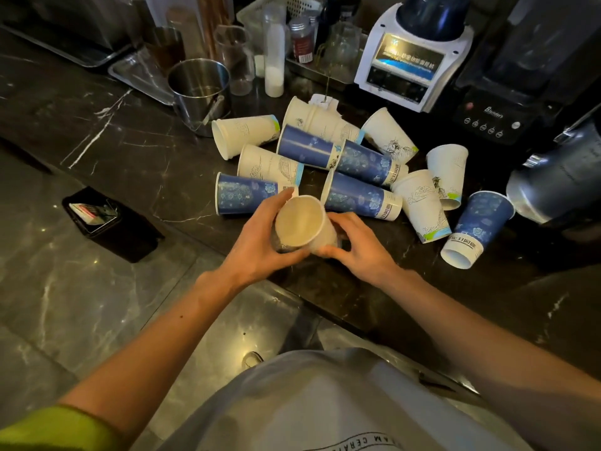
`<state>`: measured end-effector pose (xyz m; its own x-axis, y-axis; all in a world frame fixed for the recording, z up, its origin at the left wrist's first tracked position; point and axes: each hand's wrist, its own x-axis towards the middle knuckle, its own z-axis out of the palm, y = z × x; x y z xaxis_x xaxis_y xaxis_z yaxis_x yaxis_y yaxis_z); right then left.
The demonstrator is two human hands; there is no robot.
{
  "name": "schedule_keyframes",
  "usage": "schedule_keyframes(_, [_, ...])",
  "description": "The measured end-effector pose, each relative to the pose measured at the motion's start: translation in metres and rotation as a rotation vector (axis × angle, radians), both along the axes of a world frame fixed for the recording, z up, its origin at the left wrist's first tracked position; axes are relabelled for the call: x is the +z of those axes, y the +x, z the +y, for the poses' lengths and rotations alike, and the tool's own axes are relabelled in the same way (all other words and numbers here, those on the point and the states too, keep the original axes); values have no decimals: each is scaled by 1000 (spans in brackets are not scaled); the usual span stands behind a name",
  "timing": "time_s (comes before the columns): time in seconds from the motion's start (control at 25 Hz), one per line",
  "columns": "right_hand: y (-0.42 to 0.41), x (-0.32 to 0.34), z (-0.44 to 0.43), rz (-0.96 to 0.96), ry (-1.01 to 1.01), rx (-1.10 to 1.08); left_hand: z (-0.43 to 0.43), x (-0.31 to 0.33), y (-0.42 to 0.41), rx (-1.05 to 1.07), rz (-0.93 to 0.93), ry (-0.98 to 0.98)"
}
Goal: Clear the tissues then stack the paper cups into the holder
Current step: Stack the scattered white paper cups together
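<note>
Both hands' fingers (286, 203) wrap a white paper cup (300, 224), its empty mouth upward.

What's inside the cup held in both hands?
The held cup looks empty: bare pale wall, no tissue visible. Its very bottom is shadowed, and the left hand and right hand cover its outside.
</note>
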<state>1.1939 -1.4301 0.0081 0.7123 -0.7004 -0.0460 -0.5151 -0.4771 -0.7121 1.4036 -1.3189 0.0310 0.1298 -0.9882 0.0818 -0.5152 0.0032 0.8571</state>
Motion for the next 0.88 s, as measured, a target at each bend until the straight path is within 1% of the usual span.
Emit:
schedule_keyframes(0.04, [-6,-4,3,-79,100,-78,-5,1,-6,22,59,20])
schedule_keyframes(0.12, [-10,-9,13,-164,262,-172,-8,-4,-13,60,163,91])
schedule_keyframes(0.2, [-20,-12,17,-186,309,-197,-14,-13,-23,36,217,142])
schedule_keyframes(0.32, [-32,-11,17,-134,234,-136,-21,-22,-38,14,265,175])
schedule_keyframes(0.48, [-55,0,-6,53,118,-77,-27,-25,-49,27,271,147])
schedule_keyframes(0.56, [-74,10,-27,63,31,-148,-31,-26,-54,17,271,117])
schedule_keyframes(0.64, [-88,23,-53,38,-79,-291,-31,-26,-58,-1,252,85])
schedule_keyframes(0.68, [-91,28,-66,61,-134,-366,-31,-26,-60,-14,253,88])
schedule_keyframes(0.76, [-94,37,-96,221,-208,-447,-31,-26,-64,-15,260,98])
schedule_keyframes(0.88, [-93,41,-124,499,-178,-486,-29,-22,-67,-16,261,119])
